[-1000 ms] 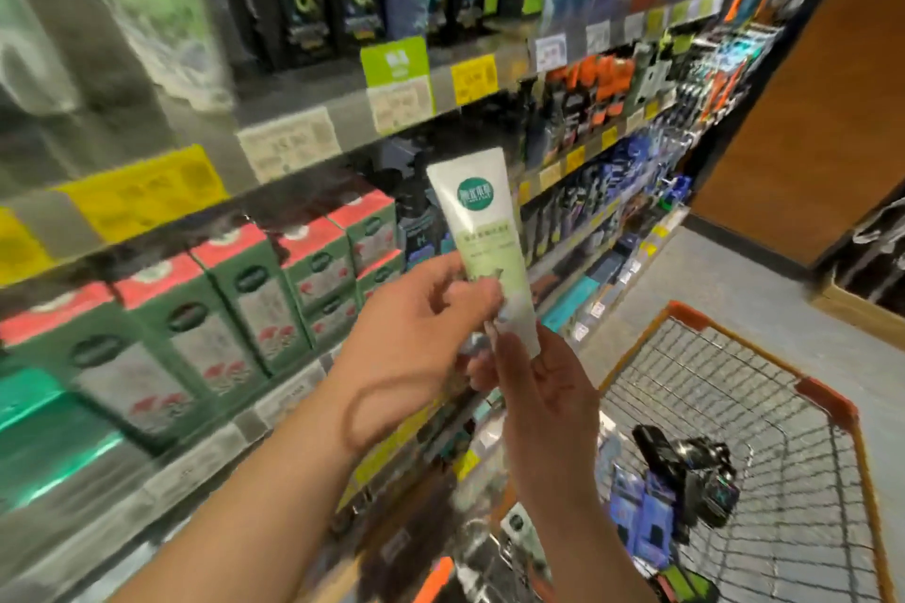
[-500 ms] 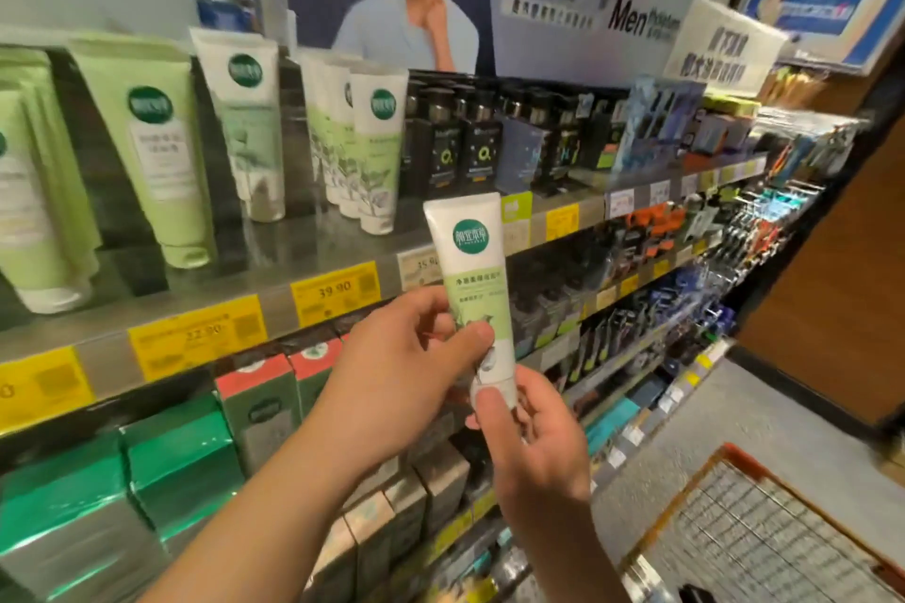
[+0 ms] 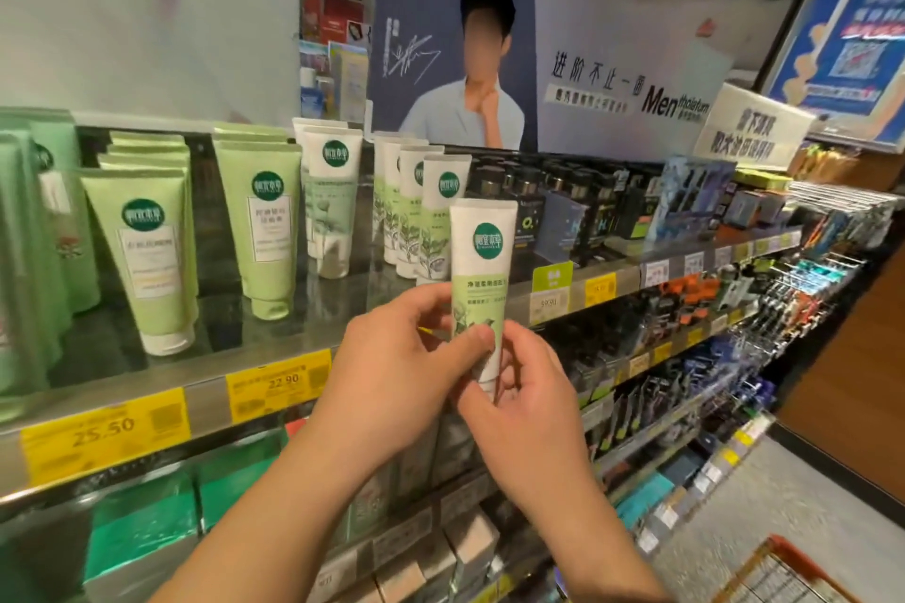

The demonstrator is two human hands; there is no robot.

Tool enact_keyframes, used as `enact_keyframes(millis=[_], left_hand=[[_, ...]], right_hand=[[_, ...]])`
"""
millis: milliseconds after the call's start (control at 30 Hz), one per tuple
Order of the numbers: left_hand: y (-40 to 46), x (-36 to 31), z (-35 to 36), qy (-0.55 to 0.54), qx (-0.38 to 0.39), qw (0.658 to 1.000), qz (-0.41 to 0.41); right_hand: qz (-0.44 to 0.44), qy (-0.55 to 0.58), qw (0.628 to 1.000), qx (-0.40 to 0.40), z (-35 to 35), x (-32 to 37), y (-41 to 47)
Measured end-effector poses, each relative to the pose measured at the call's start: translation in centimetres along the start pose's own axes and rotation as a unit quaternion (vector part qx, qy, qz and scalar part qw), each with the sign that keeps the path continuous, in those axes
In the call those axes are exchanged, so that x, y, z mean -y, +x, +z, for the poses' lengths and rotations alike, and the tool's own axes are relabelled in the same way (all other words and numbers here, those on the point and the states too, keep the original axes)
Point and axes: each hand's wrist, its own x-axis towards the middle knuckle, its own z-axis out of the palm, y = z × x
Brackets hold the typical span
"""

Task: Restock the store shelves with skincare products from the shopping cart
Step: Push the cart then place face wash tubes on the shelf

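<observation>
White and pale green, the tube (image 3: 482, 279) stands cap-down and upright between both hands in front of the top shelf (image 3: 294, 323), just beside the row of matching tubes (image 3: 421, 220) standing there. The left hand (image 3: 406, 357) has a narrow grip on its lower body, thumb across the front, while the right hand (image 3: 524, 387) cups the cap end from below with curled fingers. Yellow price tags (image 3: 279, 382) line the shelf edge, and an orange cart corner (image 3: 783, 568) shows at lower right.
</observation>
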Motion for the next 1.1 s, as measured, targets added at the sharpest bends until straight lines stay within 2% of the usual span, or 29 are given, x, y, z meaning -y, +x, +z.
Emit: enact_keyframes(millis=[133,300,433,733,1100], left_hand=[[1.3,-0.5,-0.7,0.020,0.003,1.000,0.019],[3.6,0.4,-2.0,-0.063,-0.103,0.992,-0.031],[5.1,0.3,-2.7,-0.079,-0.128,0.987,-0.054],[6.8,0.2,-2.2,0.022,-0.030,0.997,-0.066],[7.0,0.3,-1.5,0.017,0.023,0.996,-0.082]], right_hand=[[-0.005,-0.010,1.000,-0.020,0.3,0.6,1.8],[0.002,0.001,0.998,-0.059,-0.2,2.0,5.4],[-0.002,-0.034,0.997,-0.066,-0.6,2.9,8.2],[0.019,-0.123,0.991,-0.040,1.2,1.6,10.9],[0.052,-0.222,0.973,-0.037,2.4,0.2,11.4]])
